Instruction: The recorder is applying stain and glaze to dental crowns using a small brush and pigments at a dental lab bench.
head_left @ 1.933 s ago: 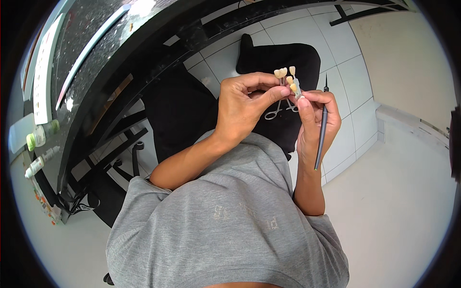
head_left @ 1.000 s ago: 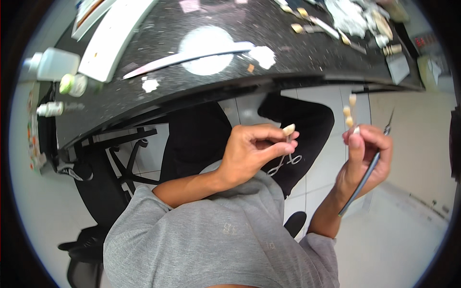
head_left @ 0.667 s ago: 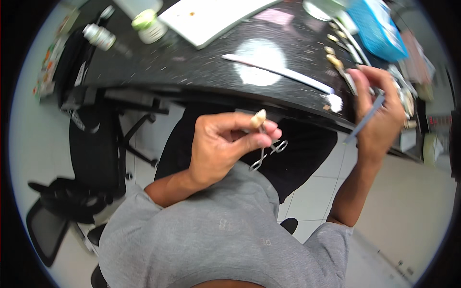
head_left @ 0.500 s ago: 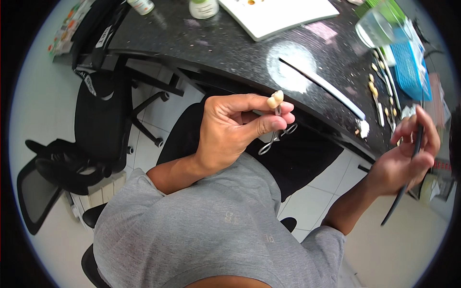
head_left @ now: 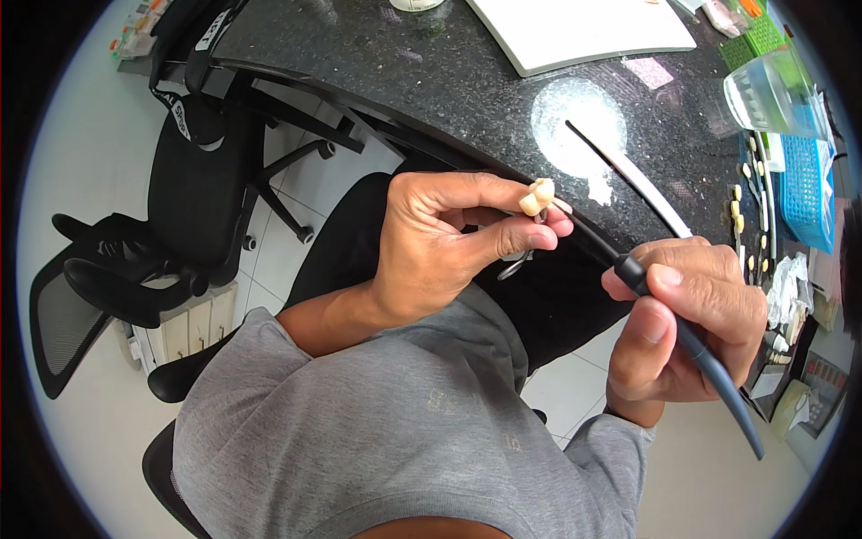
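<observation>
Tabletop (head_left: 440, 94) dark, speckled; black chair (head_left: 197, 175); white floor (head_left: 575, 382); right fingers (head_left: 714, 305) hold tool (head_left: 631, 272).

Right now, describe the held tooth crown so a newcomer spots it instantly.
Start at the dark speckled table along the top. Below its near edge, find the left hand; the cream tooth crown shows just above its thumb. Unlike the tooth-shaped pieces lying at the table's right, it's held aloft.

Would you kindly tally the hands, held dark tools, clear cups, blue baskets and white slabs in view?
Hands: 2 (left hand, right hand)
Held dark tool: 1
Clear cup: 1
Blue basket: 1
White slab: 1
Total: 6
</observation>
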A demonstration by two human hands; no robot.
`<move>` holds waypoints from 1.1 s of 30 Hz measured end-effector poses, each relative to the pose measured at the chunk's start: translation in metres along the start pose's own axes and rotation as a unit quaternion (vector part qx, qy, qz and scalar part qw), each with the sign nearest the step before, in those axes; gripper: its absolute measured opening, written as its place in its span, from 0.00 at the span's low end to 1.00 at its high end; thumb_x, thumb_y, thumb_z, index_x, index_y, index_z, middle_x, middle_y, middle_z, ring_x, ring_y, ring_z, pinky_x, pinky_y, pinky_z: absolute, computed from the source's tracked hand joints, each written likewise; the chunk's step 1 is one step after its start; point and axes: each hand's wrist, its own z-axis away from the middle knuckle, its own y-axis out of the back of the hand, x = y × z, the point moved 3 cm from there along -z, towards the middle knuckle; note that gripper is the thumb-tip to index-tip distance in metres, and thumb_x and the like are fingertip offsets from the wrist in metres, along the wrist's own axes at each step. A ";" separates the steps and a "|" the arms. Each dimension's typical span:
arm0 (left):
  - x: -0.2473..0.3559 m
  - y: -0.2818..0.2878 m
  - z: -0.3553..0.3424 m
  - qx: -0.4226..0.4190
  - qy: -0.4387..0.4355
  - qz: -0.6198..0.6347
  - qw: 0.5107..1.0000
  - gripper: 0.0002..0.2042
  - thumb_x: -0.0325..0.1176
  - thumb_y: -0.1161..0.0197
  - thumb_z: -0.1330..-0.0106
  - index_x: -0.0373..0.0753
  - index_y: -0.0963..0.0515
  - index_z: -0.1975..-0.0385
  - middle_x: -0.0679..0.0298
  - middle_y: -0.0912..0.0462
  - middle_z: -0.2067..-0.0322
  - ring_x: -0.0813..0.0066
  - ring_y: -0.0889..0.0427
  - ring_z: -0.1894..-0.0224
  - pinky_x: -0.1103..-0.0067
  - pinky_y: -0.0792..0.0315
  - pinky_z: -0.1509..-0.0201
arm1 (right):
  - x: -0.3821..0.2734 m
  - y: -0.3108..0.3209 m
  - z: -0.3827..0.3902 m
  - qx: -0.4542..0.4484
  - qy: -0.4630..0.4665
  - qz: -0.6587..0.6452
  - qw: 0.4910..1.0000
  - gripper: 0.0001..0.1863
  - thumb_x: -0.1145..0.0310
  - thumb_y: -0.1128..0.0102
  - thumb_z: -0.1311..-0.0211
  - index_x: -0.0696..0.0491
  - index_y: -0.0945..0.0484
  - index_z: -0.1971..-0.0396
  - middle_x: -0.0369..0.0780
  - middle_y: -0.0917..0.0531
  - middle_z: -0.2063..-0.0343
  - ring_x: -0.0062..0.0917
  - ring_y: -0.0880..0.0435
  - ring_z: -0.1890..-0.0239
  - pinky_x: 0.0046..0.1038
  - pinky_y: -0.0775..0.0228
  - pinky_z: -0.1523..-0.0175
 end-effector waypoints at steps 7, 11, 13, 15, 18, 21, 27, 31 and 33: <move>0.001 -0.002 0.000 -0.006 0.005 -0.014 1.000 0.09 0.21 0.34 0.45 0.30 0.20 0.63 0.53 0.16 0.66 0.71 0.16 0.63 0.80 0.19 0.57 | -0.001 -0.001 -0.002 -0.014 0.023 0.015 1.000 0.08 0.72 0.40 0.43 0.60 0.28 0.67 0.42 0.23 0.80 0.22 0.23 0.81 0.19 0.31 0.76; 0.000 -0.002 -0.001 -0.010 -0.001 -0.012 1.000 0.09 0.21 0.34 0.45 0.30 0.20 0.63 0.53 0.16 0.66 0.71 0.16 0.63 0.80 0.19 0.58 | 0.002 -0.003 -0.003 -0.001 0.036 0.011 0.999 0.08 0.75 0.40 0.45 0.62 0.27 0.67 0.42 0.23 0.81 0.23 0.23 0.81 0.18 0.30 0.77; 0.000 -0.002 0.000 -0.004 -0.001 -0.014 1.000 0.09 0.21 0.34 0.44 0.30 0.20 0.63 0.54 0.16 0.67 0.72 0.15 0.64 0.80 0.19 0.58 | 0.001 -0.004 -0.003 -0.002 0.043 0.011 0.999 0.08 0.76 0.40 0.45 0.62 0.27 0.68 0.42 0.24 0.82 0.23 0.23 0.81 0.18 0.30 0.78; 0.000 -0.002 0.000 -0.004 -0.005 -0.016 1.000 0.09 0.21 0.34 0.44 0.30 0.20 0.63 0.54 0.16 0.67 0.72 0.15 0.64 0.80 0.19 0.58 | -0.001 -0.004 -0.004 -0.010 0.041 0.017 0.999 0.07 0.76 0.40 0.45 0.63 0.27 0.69 0.42 0.24 0.81 0.23 0.22 0.81 0.17 0.30 0.78; -0.001 -0.002 -0.001 -0.005 -0.012 -0.014 1.000 0.09 0.21 0.34 0.44 0.30 0.20 0.63 0.54 0.16 0.66 0.72 0.15 0.64 0.80 0.19 0.58 | 0.000 -0.005 -0.004 -0.003 0.044 0.019 0.999 0.07 0.77 0.40 0.46 0.63 0.26 0.70 0.41 0.24 0.81 0.23 0.22 0.81 0.17 0.30 0.78; 0.000 -0.002 -0.001 -0.007 -0.015 -0.010 1.000 0.09 0.21 0.34 0.45 0.30 0.20 0.63 0.54 0.16 0.66 0.72 0.15 0.64 0.81 0.19 0.58 | 0.001 -0.006 -0.005 -0.009 0.052 0.019 0.998 0.07 0.77 0.40 0.47 0.64 0.26 0.70 0.41 0.23 0.81 0.23 0.22 0.81 0.17 0.30 0.78; 0.000 0.000 0.000 -0.004 -0.003 -0.005 1.000 0.09 0.21 0.35 0.44 0.30 0.20 0.63 0.54 0.16 0.65 0.72 0.16 0.64 0.81 0.19 0.58 | 0.000 -0.006 -0.004 -0.015 0.043 0.020 0.999 0.07 0.77 0.40 0.47 0.63 0.26 0.70 0.41 0.24 0.82 0.23 0.22 0.82 0.17 0.31 0.79; -0.001 -0.001 0.001 -0.001 -0.007 0.006 1.000 0.09 0.20 0.35 0.44 0.29 0.20 0.63 0.53 0.16 0.65 0.71 0.16 0.63 0.80 0.19 0.58 | 0.000 -0.005 -0.001 -0.002 0.032 0.020 0.999 0.07 0.77 0.40 0.46 0.63 0.27 0.70 0.40 0.24 0.82 0.21 0.24 0.83 0.17 0.32 0.79; -0.002 -0.002 0.001 0.004 -0.014 0.012 1.000 0.09 0.20 0.35 0.44 0.29 0.20 0.63 0.52 0.16 0.65 0.70 0.16 0.63 0.80 0.19 0.58 | 0.001 -0.001 0.001 0.008 0.011 0.002 1.000 0.08 0.72 0.40 0.43 0.60 0.29 0.70 0.39 0.26 0.83 0.20 0.27 0.84 0.17 0.36 0.79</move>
